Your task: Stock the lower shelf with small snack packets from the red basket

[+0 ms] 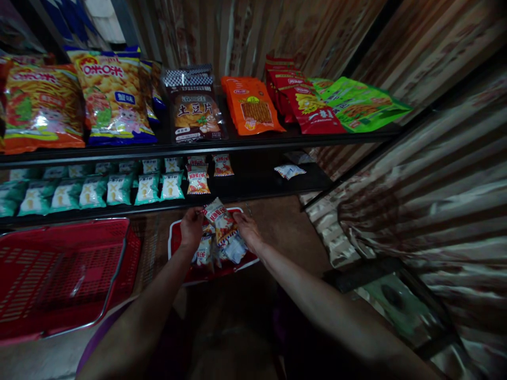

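A small snack packet (220, 217), white and orange with red lettering, is held up in front of me at a tilt. My left hand (191, 228) pinches it by its upper left edge. On the other side, my right hand (249, 230) grips its right edge, with the thumb showing and the other fingers partly hidden. Beneath both hands sits a red basket (170, 244) with a white rim, where several more small packets (204, 250) lie loosely. Some of these show their pale back side.
On the lower shelf (253, 182) stand rows of green-and-white packets (93, 191), a few orange packets (198, 179) and a white packet (290, 171). Large snack bags (114, 100) line the upper shelf. A red basket (129, 253) is at left, a dark-framed object (396, 301) at right.
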Available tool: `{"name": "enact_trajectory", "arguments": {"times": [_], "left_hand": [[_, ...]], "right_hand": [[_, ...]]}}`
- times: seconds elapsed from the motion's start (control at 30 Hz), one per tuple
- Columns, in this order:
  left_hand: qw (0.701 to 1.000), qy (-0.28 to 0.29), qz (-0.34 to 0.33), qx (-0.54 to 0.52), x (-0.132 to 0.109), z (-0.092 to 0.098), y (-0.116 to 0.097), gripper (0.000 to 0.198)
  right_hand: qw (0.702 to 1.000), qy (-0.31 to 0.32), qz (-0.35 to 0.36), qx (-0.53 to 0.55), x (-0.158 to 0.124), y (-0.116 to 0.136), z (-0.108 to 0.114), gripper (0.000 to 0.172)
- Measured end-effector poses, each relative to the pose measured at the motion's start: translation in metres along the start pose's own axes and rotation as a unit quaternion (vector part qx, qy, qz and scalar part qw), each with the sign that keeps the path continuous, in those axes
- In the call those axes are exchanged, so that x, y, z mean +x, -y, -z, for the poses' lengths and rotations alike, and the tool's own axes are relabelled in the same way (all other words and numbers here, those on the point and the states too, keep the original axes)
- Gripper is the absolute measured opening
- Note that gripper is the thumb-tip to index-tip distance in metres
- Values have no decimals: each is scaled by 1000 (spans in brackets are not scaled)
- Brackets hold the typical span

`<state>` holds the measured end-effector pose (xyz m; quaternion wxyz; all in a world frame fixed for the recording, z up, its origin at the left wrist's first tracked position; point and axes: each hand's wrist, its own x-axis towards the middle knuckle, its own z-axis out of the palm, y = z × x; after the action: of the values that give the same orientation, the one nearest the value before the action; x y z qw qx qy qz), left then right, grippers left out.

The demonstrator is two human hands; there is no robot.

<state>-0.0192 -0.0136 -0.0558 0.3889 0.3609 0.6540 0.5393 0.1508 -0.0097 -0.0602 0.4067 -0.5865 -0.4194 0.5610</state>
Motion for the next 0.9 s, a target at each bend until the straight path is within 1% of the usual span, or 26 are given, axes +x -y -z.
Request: {"name": "enact_trajectory", "arguments": {"times": [0.03,0.1,0.17,0.27,0.33,0.37,0.5,0.57,0.7,0.8,0.9], "left_hand": [[1000,4,3,-29,-1,0,-4,14],[997,16,15,-75,-4,1,-13,15],[993,26,32,-113,-6,1,-21,19],[985,35,52,-161,-7,2,-33,35],[980,35,67,-183,-8,4,-38,44],[978,39,76,-191,-8,5,-39,44],[966,61,138,-209,-4,11,-39,23],[961,58,168,-213,-1,13,-38,17],[951,40,201,-232,3,18,-39,14],[951,19,199,-238,5,24,-43,18],[953,-5,197,-232,7,26,-46,16]], "right_hand": [[998,10,-41,36,-5,5,0,34],[986,24,-124,109,-13,16,-1,34],[972,45,-161,166,-17,25,-1,31],[961,69,-163,213,-16,32,0,28],[959,65,-164,222,-14,33,1,27],[960,60,-163,219,-14,33,2,27],[971,49,-146,183,-17,32,2,29],[973,46,-148,173,-19,33,0,31],[963,30,-166,208,-24,37,-5,33],[954,35,-163,249,-26,38,-7,32],[951,50,-150,266,-28,36,-8,34]]}}
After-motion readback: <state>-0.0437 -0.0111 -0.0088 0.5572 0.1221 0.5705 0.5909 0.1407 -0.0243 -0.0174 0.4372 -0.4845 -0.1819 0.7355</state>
